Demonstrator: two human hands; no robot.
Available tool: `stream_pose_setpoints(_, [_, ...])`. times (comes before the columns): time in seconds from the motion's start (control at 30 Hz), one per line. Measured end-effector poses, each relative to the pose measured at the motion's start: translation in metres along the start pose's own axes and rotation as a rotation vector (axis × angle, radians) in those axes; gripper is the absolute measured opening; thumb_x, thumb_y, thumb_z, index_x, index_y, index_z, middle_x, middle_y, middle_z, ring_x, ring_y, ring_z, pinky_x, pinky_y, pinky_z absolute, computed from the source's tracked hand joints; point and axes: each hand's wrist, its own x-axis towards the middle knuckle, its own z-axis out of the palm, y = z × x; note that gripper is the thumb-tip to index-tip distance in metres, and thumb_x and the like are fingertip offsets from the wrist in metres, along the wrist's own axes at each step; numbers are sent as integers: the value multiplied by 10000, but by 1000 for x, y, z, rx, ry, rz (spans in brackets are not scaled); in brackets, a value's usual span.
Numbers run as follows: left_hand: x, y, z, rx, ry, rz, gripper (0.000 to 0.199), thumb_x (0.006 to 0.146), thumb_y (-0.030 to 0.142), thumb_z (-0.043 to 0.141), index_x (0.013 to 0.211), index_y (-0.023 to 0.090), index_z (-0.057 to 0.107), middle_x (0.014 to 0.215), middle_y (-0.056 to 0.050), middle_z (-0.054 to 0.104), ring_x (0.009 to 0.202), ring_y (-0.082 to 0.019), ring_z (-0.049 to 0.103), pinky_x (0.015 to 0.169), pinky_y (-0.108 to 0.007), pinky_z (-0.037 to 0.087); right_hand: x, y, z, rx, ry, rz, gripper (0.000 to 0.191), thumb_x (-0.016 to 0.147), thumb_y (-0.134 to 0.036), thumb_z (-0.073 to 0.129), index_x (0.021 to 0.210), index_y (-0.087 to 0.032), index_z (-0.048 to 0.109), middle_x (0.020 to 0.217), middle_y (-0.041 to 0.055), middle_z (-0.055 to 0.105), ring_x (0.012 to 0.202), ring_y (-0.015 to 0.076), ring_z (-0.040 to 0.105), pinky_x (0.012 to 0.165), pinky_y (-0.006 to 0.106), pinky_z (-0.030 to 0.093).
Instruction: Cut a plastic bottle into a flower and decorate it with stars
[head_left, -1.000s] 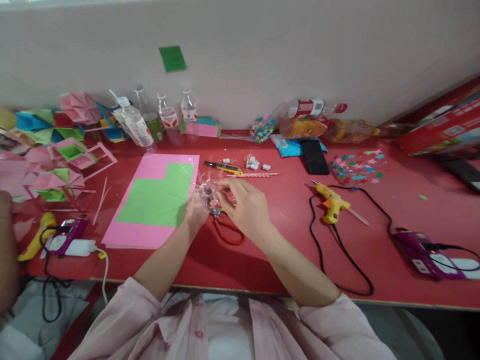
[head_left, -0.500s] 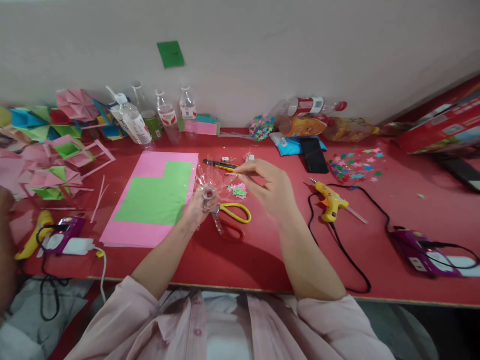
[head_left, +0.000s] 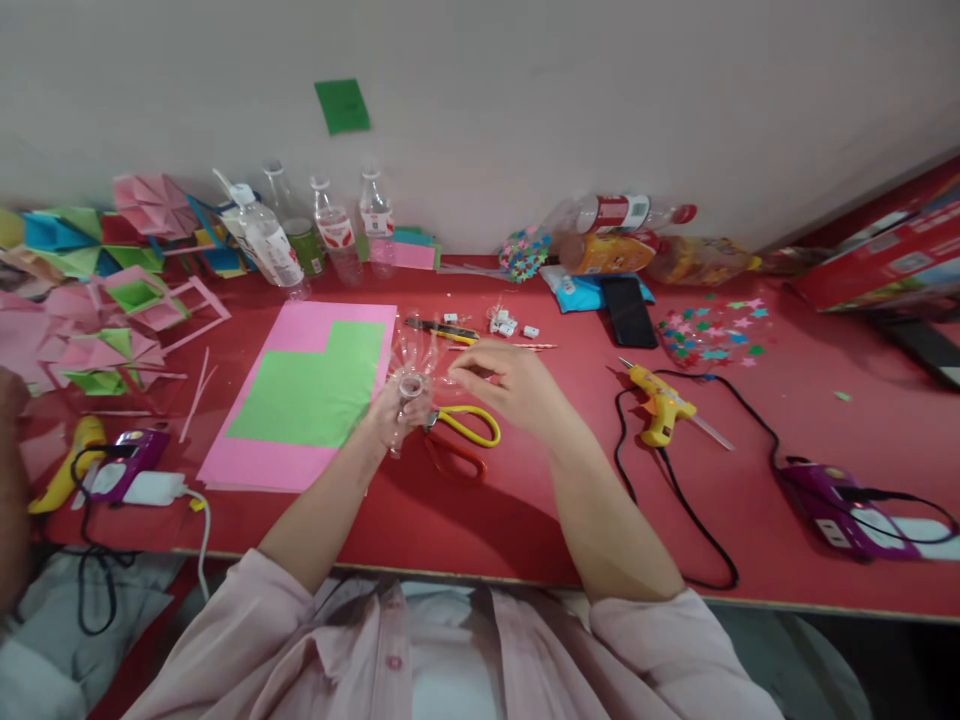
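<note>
My left hand is closed around the neck of a clear plastic bottle top, which has been cut into strips that splay outward like petals. My right hand is pinched at the edge of those strips. Whatever lies between its fingertips is too small and clear to make out. Just right of the left hand lie scissors with yellow and orange handles. Beyond the hands rest a black and yellow utility knife, a thin pinkish stick and several small white pieces.
Pink and green paper sheets lie left. A yellow glue gun with a black cord sits right, near a purple power strip. Bottles, a phone and a bag of stars line the back. Another person's arm shows left.
My right hand has moved down and slightly left, closer to the bottle top. It uncovers the stick and white pieces and now hides the small paper stars. The bottle top has shifted slightly left.
</note>
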Motion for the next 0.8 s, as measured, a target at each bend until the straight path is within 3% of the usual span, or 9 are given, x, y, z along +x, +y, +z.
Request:
stream_pose_setpoints(0.2, [0,3,-5,-57,-71,0,462,943,407,305,613,149,500,380,58,343,241,-29,218,270,-132,149,-1,-3,3,-14,5,1,173,871,-253,529,753,-169,622,746,18,628,681,117,542,634,242,411])
stream_pose_setpoints(0.4, [-1,4,-6,-107,-41,-9,486,932,459,358,573,150,468,366,71,308,236,-26,233,280,-127,151,-4,-9,-3,41,-68,-16,176,869,-274,534,759,-171,625,771,26,653,717,130,570,669,255,430])
stream_pose_setpoints(0.6, [-5,5,-2,-123,-42,-63,501,944,434,338,570,134,483,338,100,187,217,-23,165,272,-131,82,-6,-9,-16,59,98,62,132,851,-247,559,775,-180,644,771,9,646,685,112,564,601,218,409])
stream_pose_setpoints(0.8, [-5,3,-1,-58,-48,-106,506,940,424,347,545,138,484,312,83,215,213,-32,166,263,-139,90,-2,-8,6,3,-61,20,113,844,-221,547,813,-184,648,802,15,680,730,131,589,664,243,415])
